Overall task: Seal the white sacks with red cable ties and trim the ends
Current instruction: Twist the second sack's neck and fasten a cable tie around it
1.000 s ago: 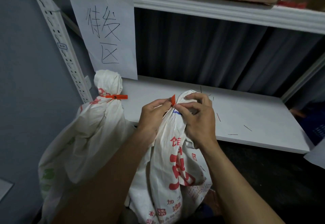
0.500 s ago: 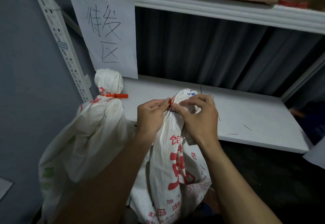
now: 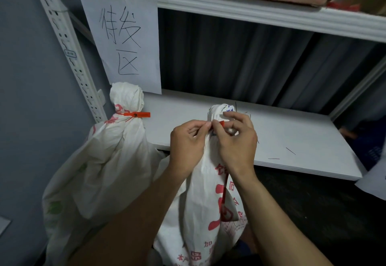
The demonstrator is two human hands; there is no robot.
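Two white sacks with red print stand in front of a shelf. The left sack [image 3: 98,171] has its neck closed by a red cable tie [image 3: 136,114]. The right sack [image 3: 205,198] has its twisted neck between my hands. My left hand [image 3: 187,142] pinches the neck from the left. My right hand [image 3: 236,140] pinches the head of a second red cable tie [image 3: 221,123] at the neck. That tie's thin tail hangs down the sack front below my right wrist.
A white shelf board [image 3: 292,132] lies behind the sacks with a few thin trimmed strips [image 3: 290,150] on it. A paper sign [image 3: 123,37] hangs from the upper shelf [image 3: 250,12]. A perforated upright [image 3: 69,52] stands at the left beside a grey wall.
My hands have worked the red tie around the right sack's neck. Its head has gone from upright between my fingers to lying flat, and its tail now hangs down the sack.
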